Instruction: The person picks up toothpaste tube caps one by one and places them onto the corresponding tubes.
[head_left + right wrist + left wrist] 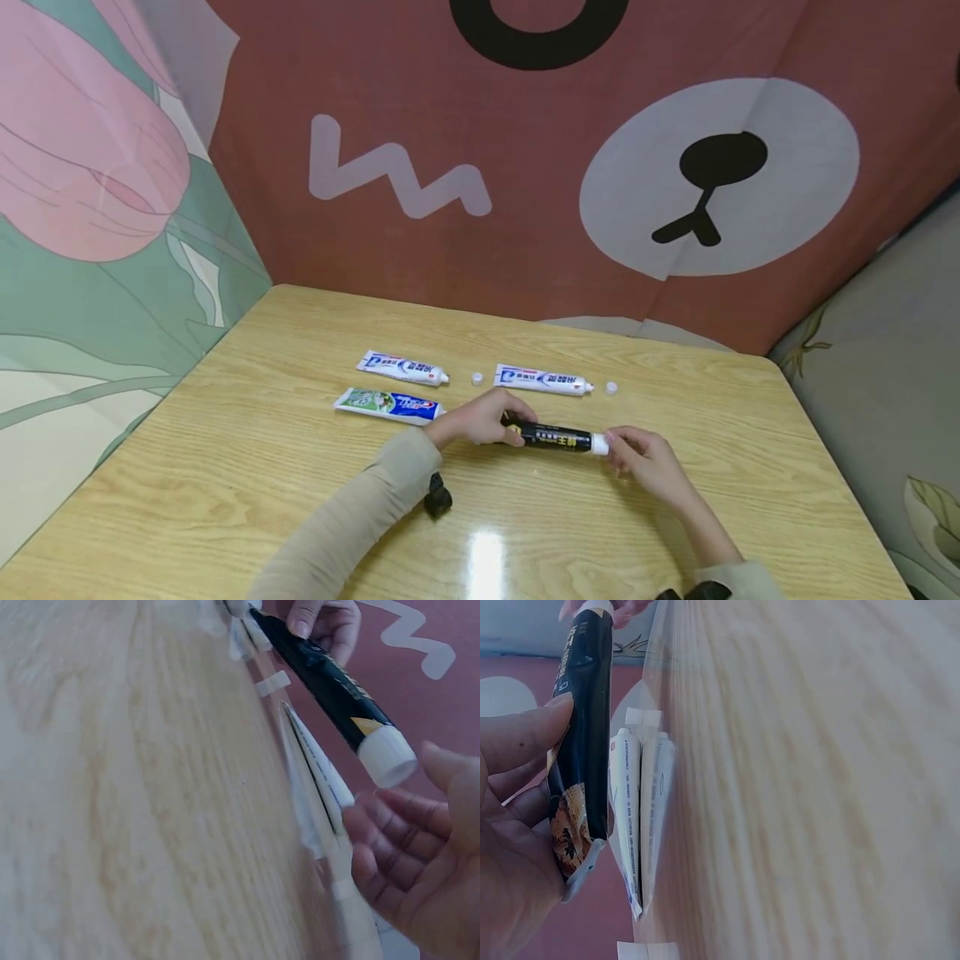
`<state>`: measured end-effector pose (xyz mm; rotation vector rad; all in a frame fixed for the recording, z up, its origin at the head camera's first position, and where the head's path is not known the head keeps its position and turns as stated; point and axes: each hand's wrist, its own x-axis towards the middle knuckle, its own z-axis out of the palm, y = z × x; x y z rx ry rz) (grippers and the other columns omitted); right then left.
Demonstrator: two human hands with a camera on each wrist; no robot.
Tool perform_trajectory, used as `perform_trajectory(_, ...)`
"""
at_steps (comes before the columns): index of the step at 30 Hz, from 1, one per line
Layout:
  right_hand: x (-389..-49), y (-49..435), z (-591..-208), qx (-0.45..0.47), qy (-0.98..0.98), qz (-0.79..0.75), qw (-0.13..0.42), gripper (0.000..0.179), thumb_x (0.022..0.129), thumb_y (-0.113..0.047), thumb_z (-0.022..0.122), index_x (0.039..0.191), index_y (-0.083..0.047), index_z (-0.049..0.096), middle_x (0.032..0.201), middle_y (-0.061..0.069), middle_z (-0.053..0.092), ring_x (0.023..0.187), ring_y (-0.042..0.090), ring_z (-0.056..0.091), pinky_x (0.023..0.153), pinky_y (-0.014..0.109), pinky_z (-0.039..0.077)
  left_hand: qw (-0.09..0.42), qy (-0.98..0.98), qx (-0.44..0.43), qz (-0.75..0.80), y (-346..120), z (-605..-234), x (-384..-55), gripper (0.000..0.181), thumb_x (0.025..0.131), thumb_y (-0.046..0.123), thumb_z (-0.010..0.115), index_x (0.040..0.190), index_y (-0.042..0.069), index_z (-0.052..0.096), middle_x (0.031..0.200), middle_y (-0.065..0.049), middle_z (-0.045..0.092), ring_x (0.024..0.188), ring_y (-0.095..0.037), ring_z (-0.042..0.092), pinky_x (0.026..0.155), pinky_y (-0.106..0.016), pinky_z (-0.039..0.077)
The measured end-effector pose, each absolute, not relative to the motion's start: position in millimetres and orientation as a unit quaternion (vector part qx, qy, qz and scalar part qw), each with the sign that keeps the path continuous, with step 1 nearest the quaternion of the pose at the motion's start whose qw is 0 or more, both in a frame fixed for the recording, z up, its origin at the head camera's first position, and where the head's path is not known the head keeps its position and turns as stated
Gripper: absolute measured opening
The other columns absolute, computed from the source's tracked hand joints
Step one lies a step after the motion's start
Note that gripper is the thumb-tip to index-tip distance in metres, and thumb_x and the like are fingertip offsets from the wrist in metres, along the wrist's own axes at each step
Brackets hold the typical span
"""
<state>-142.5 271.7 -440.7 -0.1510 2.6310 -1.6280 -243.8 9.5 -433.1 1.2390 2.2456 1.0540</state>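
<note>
My left hand (480, 417) grips a black toothpaste tube (558, 437) near its flat end, thumb on one face and fingers behind it. The tube is held above the table, its white cap (388, 757) pointing right and still on the tube. My right hand (652, 462) is right at the cap. In the right wrist view its thumb and fingers are spread around the cap's end, with a gap showing between them. Behind the left wrist, a green and blue toothpaste tube (393, 406) lies with its right end partly hidden by that hand.
Two white toothpaste tubes lie farther back, a left one (402, 368) and a right one (542, 380), both uncapped. A small white cap (477, 378) sits between them, and another cap (611, 388) is to their right. The wooden table (225, 467) meets a printed cloth backdrop (450, 250).
</note>
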Motion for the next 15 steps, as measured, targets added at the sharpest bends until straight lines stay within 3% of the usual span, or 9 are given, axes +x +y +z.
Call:
perform_trajectory(3, -141.9, 272.6, -440.7, -0.075, 0.837, -0.542, 0.018, 0.026, 0.088, -0.01, 0.06, 0.105, 0.01, 0.057, 0.084, 0.019, 0.061, 0.068, 0.018, 0.06, 0.053, 0.031, 0.05, 0.181, 0.797, 0.437, 0.374, 8.1, -432.6, -244.1, 0.032, 0.078, 0.004, 0.07, 0.11, 0.001, 0.064, 0.107, -0.007, 0.065, 0.097, -0.012, 0.058, 0.085, -0.021, 0.043)
perform_trajectory(6, -142.3, 271.9, -440.9, -0.084, 0.833, -0.546, 0.016, 0.027, 0.084, -0.008, 0.064, 0.103, 0.011, 0.057, 0.085, 0.019, 0.061, 0.067, 0.019, 0.061, 0.054, 0.031, 0.05, 0.179, 0.798, 0.438, 0.375, 7.2, -432.4, -244.2, 0.032, 0.078, 0.003, 0.07, 0.11, 0.001, 0.064, 0.106, -0.007, 0.065, 0.097, -0.015, 0.058, 0.084, -0.023, 0.044)
perform_trajectory(11, -143.5, 269.5, -440.5, -0.079, 0.849, -0.523, 0.007, 0.02, 0.089, -0.012, 0.059, 0.09, 0.008, 0.062, 0.074, 0.015, 0.061, 0.061, 0.017, 0.056, 0.053, 0.03, 0.049, 0.177, 0.8, 0.435, 0.374, 7.0, -432.6, -244.1, 0.032, 0.078, 0.003, 0.07, 0.109, 0.001, 0.065, 0.106, -0.007, 0.065, 0.097, -0.014, 0.058, 0.085, -0.023, 0.043)
perform_trajectory(15, -145.7, 267.0, -440.3, -0.046, 0.862, -0.505, 0.008, 0.032, 0.094, -0.019, 0.052, 0.075, 0.005, 0.061, 0.066, 0.011, 0.059, 0.057, 0.015, 0.055, 0.052, 0.028, 0.048, 0.176, 0.799, 0.435, 0.376, 8.0, -432.6, -244.2, 0.032, 0.078, 0.004, 0.07, 0.109, 0.002, 0.065, 0.106, -0.006, 0.064, 0.097, -0.011, 0.057, 0.085, -0.023, 0.043)
